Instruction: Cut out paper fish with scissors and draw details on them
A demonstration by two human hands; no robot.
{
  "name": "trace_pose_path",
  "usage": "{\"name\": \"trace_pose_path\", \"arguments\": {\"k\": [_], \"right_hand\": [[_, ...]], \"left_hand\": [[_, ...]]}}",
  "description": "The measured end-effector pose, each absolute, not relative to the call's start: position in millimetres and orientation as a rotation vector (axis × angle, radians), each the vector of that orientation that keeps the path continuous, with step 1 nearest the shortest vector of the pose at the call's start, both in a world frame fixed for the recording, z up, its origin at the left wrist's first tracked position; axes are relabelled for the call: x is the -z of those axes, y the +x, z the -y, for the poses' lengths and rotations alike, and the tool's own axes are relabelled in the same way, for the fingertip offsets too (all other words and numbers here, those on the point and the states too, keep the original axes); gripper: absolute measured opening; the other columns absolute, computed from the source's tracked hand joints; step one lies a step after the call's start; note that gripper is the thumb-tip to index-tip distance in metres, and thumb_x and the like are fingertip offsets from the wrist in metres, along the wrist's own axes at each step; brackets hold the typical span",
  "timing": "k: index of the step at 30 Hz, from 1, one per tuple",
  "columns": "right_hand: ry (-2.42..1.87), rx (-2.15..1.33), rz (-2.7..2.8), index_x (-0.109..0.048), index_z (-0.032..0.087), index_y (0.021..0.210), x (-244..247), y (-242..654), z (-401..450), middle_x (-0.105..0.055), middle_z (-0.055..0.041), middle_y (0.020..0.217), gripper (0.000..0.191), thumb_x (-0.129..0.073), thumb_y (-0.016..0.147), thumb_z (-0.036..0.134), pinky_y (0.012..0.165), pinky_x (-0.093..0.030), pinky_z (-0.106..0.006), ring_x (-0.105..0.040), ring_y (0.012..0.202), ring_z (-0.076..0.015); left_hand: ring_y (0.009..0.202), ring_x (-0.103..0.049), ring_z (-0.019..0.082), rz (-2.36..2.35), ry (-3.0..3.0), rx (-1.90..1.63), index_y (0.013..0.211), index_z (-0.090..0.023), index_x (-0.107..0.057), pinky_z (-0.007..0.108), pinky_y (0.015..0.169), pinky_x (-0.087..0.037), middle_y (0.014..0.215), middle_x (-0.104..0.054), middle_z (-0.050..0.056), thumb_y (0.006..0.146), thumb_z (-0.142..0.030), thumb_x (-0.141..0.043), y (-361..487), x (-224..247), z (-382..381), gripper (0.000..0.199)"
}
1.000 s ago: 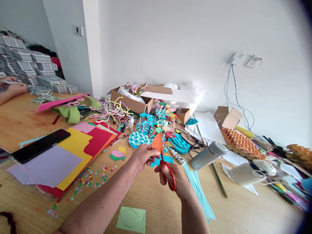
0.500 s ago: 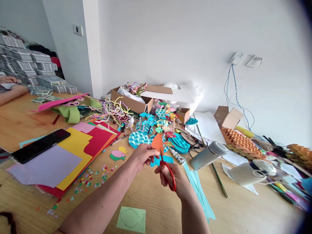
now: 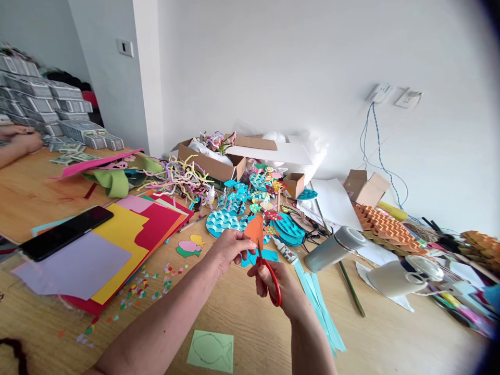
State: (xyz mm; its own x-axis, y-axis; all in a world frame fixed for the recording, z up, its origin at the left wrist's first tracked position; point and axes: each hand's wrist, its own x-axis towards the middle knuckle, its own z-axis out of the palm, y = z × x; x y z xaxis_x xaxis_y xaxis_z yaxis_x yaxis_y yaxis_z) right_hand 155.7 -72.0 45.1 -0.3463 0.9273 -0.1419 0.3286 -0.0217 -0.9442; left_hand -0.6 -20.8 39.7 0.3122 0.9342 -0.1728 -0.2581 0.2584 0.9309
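While, in the head view, the left hand point(image 3: 228, 253) pinches the orange paper point(image 3: 254, 230) above the table point(image 3: 255, 325), the right hand point(image 3: 288, 285) grasps red scissors point(image 3: 278, 296), blades against the paper. Turning the paper (not the scissors) should keep curves smooth.
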Motion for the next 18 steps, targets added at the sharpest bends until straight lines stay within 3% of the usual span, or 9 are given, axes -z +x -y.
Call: {"name": "trace_pose_path", "arguments": {"k": [18], "right_hand": [[-1.323, -1.427, 1.614, -0.059, 0.014, 0.074, -41.6, 155.6, 71.6, -0.053, 0.0018, 0.044, 0.065, -0.051, 0.07, 0.078, 0.038, -0.029, -0.021, -0.045, 0.039, -0.0097]], "left_hand": [[0.041, -0.043, 0.005, -0.87, 0.928, -0.948, 0.063, -0.012, -0.062, 0.019, 0.035, -0.019, 0.06, -0.061, 0.002, 0.056, -0.031, -0.069, -2.5, -41.3, 20.3, 0.022]]}}
